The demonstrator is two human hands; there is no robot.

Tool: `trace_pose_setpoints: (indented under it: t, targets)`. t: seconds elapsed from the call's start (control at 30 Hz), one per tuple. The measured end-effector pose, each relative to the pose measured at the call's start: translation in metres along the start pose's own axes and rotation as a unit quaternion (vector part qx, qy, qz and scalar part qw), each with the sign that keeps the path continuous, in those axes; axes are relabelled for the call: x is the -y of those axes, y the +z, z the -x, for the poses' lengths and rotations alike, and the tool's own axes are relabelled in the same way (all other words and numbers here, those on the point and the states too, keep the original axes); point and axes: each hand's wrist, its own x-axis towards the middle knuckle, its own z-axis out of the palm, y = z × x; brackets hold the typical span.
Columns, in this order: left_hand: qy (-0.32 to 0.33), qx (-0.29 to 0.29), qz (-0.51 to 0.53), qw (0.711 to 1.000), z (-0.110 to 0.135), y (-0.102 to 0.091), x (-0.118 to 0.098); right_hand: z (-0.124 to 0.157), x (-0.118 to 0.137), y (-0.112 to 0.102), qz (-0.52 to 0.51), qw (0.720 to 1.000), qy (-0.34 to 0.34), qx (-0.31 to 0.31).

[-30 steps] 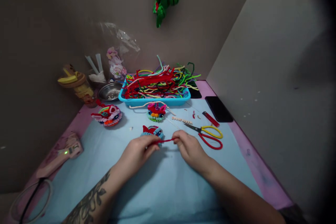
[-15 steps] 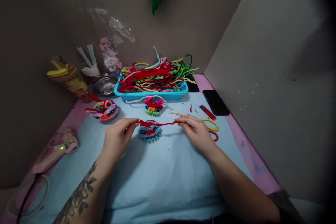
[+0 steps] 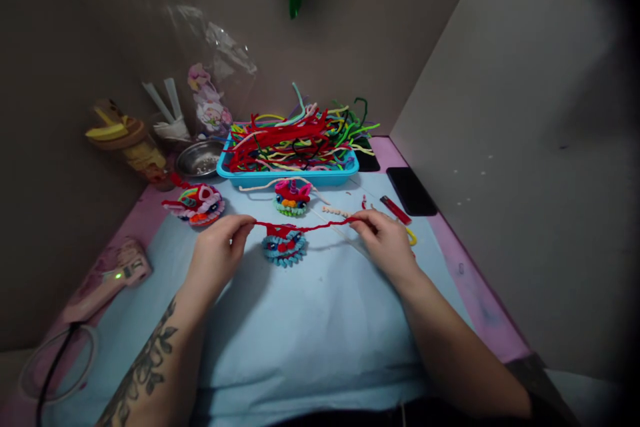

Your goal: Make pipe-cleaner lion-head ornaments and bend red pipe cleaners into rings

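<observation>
A red pipe cleaner (image 3: 325, 225) stretches between my two hands, partly bent into a zigzag toward its left side. My left hand (image 3: 220, 247) pinches its left end, and my right hand (image 3: 385, 240) pinches the right end. Just below and behind it, a blue fuzzy lion-like head (image 3: 284, 250) with red parts lies on the light blue cloth. Farther back sits a second head (image 3: 291, 200), green-edged with pink ears and an orange nose. To the left rests a larger red, pink and white head (image 3: 197, 203).
A blue tray (image 3: 295, 178) heaped with coloured pipe cleaners stands at the back. Left are a pink glue gun (image 3: 113, 283), a metal bowl (image 3: 200, 160) and a drink cup (image 3: 137, 147). Right lie a red lighter (image 3: 396, 209), a dark phone (image 3: 411, 191) and a yellow loop (image 3: 411, 236).
Both hands have moved apart, pulling the red pipe cleaner out longer. Its ends are slightly higher in view, and my right hand now covers most of the yellow and red loops.
</observation>
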Motion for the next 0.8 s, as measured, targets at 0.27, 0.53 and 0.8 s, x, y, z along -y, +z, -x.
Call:
trace_pose_setpoints:
  t: [0.27,0.53,0.8]
  targets:
    - [-0.078,-0.006,-0.029,0.997,-0.002,-0.002,0.001,0.004,-0.001,0.003,-0.066,0.996,0.052,-0.004]
    - [-0.087,-0.028,-0.020,0.996,-0.002,-0.003,0.000,0.005,0.005,-0.001,-0.086,0.995,0.048,-0.011]
    - [-0.084,-0.050,-0.028,0.995,-0.004,-0.013,0.012,0.003,0.008,-0.009,-0.212,0.969,0.106,0.069]
